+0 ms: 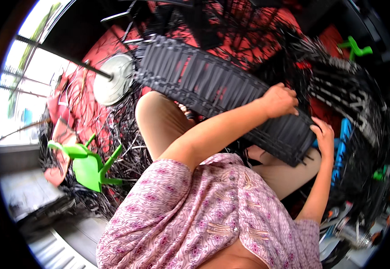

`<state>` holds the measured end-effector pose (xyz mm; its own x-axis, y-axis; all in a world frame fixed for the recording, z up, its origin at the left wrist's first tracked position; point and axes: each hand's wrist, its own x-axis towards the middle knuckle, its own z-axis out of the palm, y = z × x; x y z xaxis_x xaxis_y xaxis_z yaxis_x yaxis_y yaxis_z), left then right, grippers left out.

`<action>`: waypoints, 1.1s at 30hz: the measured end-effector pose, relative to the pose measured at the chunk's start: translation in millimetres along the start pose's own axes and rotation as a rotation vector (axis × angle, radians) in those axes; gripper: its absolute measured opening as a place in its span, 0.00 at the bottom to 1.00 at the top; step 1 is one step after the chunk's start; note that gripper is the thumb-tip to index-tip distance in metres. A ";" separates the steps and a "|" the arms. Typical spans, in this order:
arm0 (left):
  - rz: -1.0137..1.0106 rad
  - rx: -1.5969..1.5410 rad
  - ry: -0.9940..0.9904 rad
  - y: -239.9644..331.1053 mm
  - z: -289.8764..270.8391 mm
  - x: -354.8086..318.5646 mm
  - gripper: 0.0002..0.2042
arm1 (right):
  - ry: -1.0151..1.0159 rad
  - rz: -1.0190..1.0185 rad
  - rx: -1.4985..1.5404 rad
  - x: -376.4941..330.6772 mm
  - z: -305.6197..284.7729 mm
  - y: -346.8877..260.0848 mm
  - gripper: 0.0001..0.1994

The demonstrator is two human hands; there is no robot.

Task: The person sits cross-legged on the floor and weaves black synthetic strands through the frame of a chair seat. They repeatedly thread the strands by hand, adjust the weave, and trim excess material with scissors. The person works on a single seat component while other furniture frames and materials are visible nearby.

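A long black panel (195, 85) woven from flat strips lies slantwise across my lap, from the upper left down to the right. My left hand (281, 100) rests above its right part, the arm reaching across the panel. Its fingers are bent and closed; whatever they hold is hidden beneath them. At the panel's right end, my right hand (324, 135) has its fingers curled at the edge, seemingly gripping it. Motion blurs the strips a little. Red floor shows through gaps in the weave.
Loose black strips (127, 121) litter the red floor (98, 51). At left are a bright green small chair (87, 166) and a round pale base (113, 80) with a pole. Bundled strips (352, 94) and a blue object (343, 143) lie at right; tools and a bottle sit lower right.
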<state>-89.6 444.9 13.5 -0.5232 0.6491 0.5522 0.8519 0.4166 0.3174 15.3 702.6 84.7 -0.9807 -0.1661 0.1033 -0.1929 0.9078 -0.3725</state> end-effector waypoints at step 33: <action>-0.703 0.284 0.860 -223.6 -276.4 -240.9 0.12 | 0.104 -0.388 0.099 208.7 184.1 -283.3 0.21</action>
<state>-147.3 19.4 22.6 -0.5987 -0.3884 0.7005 0.2843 0.7145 0.6392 -140.6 339.9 42.0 -0.8271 -0.4442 0.3444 -0.5548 0.7434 -0.3735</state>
